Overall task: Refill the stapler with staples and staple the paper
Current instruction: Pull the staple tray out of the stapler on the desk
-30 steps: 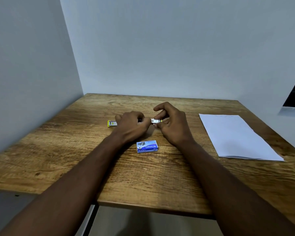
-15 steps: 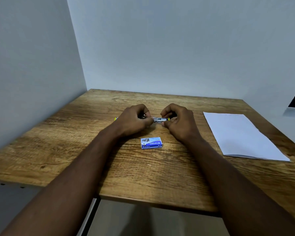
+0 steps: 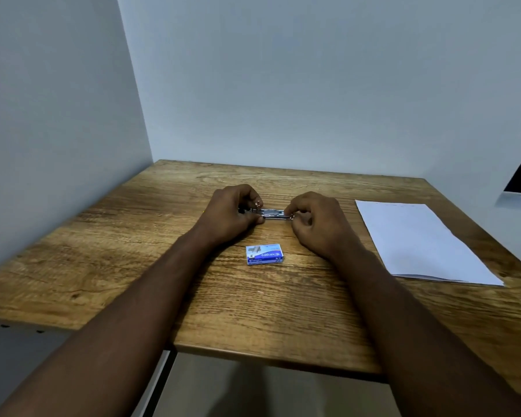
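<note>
I see soft, even indoor light, moderately bright, falling from above. The walls (image 3: 313, 85) read as a cool, flat grey-blue without glare. The forearms cast faint, diffuse shadows on the worktop (image 3: 133, 251), and the paper (image 3: 418, 239) shows a thin shadow along its near edge. Wide-angle distortion bends the worktop edges and stretches the forearms. Small detail at the fingers (image 3: 257, 203) is soft.

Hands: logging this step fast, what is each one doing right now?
Left hand: closed on the stapler, left end.
Right hand: pinching the stapler's right end.
</note>
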